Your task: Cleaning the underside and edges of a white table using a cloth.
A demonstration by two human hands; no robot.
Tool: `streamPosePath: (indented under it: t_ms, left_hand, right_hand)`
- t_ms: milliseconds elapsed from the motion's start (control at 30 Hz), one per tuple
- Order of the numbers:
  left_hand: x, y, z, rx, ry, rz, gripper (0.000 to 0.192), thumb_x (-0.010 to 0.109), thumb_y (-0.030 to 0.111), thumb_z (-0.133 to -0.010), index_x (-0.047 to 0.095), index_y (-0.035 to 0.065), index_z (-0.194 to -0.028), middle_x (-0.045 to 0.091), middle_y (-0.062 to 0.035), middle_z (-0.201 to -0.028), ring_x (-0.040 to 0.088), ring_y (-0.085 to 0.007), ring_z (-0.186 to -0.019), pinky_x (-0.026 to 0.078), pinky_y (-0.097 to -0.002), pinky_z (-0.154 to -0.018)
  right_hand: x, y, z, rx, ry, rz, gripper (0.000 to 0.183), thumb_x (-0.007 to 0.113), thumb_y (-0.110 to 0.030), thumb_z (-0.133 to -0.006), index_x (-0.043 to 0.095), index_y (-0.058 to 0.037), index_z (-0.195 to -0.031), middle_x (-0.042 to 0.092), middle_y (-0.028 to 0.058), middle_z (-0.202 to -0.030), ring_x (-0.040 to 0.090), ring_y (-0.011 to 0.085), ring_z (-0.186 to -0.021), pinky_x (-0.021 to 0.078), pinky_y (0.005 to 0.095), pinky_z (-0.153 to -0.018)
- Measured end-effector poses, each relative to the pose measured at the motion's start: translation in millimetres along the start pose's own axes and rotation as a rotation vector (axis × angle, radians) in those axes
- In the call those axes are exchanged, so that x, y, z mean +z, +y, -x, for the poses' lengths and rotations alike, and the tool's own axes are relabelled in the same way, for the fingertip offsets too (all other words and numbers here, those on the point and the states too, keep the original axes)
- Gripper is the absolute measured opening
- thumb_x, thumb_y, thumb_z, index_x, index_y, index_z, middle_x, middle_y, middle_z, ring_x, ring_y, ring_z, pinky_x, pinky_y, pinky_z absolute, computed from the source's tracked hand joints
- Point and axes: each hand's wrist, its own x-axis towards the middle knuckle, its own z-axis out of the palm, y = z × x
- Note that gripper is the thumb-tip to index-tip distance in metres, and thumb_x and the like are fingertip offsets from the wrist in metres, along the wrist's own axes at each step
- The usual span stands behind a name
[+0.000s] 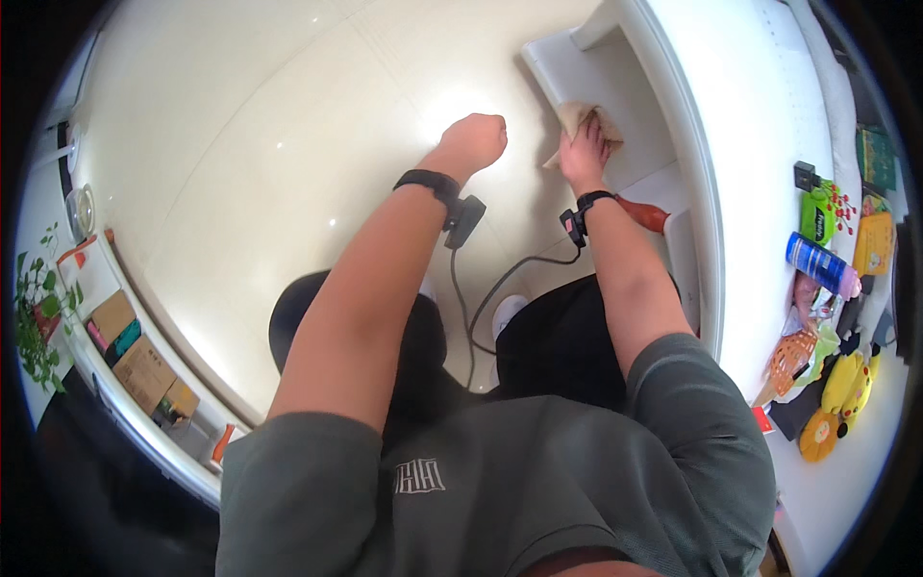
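My right hand [585, 151] presses a beige cloth [577, 115] against the low white shelf [633, 86] of a table; its fingers lie over the cloth. Curled into a fist above the pale tiled floor, my left hand [477, 141] shows nothing in it, though the inside of the palm is hidden. Each wrist wears a black strap with a small dark device, the left one [465, 220] larger in view than the right one [574, 227]. Dark cables [469, 317] hang from both devices towards my lap.
The white tabletop [757, 144] above the shelf carries a blue bottle [818, 261], a basket [792, 360] and a yellow plush toy [851, 389]. A red-brown table leg [644, 214] stands beside my right wrist. Leftward, a low cabinet [137, 317] holds cardboard boxes, near a leafy plant [47, 310].
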Motion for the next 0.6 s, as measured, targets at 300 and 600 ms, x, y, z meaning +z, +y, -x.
streamPosePath:
  t_ms: [300,600]
  left_hand:
    - [53,11,-131,0.524,0.532,-0.337,0.041,0.057,0.013,-0.095,0.063,0.0081,-0.135,0.055,-0.0141,-0.149,0.053,-0.0334,-0.137,0.048,-0.0442,-0.11]
    - [59,-1,-138,0.525,0.48,-0.441,0.044,0.06,0.009,-0.092,0.063,0.0097,-0.136,0.054,-0.011,-0.15,0.049,-0.0302,-0.142,0.049,-0.0416,-0.11]
  right_hand:
    - [-17,19,-39,-0.304,-0.057,0.078,0.081,0.053,-0.042,-0.101,0.022,0.0001,-0.163,0.024,0.0204,-0.169,0.026,0.0387,-0.155,0.0194,0.0557,-0.126]
    - [3,20,-3,-0.126,-0.072,0.075,0.08,0.051,-0.046,-0.102,0.025,0.0003,-0.162,0.023,0.0219,-0.17,0.025,0.039,-0.155,0.0178,0.0564,-0.126]
